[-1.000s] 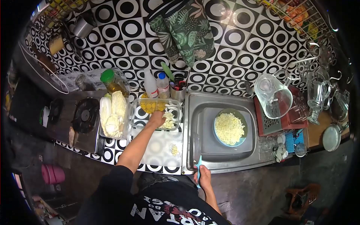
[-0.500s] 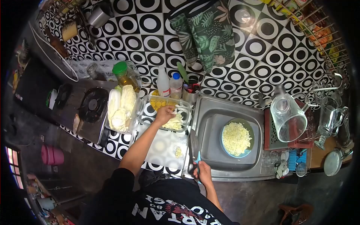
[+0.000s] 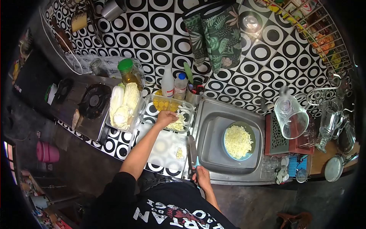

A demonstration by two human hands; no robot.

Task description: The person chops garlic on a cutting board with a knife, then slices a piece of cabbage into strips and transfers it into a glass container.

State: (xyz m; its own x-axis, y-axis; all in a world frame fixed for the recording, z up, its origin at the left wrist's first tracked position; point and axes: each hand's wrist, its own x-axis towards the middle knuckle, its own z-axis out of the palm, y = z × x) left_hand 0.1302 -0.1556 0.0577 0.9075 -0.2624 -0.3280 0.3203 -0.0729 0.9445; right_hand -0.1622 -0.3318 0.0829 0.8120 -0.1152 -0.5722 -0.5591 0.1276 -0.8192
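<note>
Two bare hands of mine are working over the counter (image 3: pixel 114 152). My left hand (image 3: pixel 166 118) is reaching into the clear container (image 3: pixel 149 121), its fingers curling close together at the pale strips (image 3: pixel 176 125); I cannot tell whether they are pinching one. Those strips are lying towards the container's near right side, and yellow rounds (image 3: pixel 162 104) are showing by its far left part.

My right hand (image 3: pixel 203 178) is closing around a light-blue tool (image 3: pixel 197 164), holding it near the sink's front left corner. A dark-handled knife (image 3: pixel 193 148) is lying just beside it, blade pointing away from me.

Nearer me than the container, a translucent board (image 3: pixel 158 153) is bearing a small pale heap (image 3: pixel 179 153) on its right side. White leafy heads (image 3: pixel 121 114) are resting to the left. Inside the sink (image 3: pixel 213 162), a blue-rimmed bowl (image 3: pixel 249 155) is holding a mound of chopped pale pieces (image 3: pixel 238 141).
</note>
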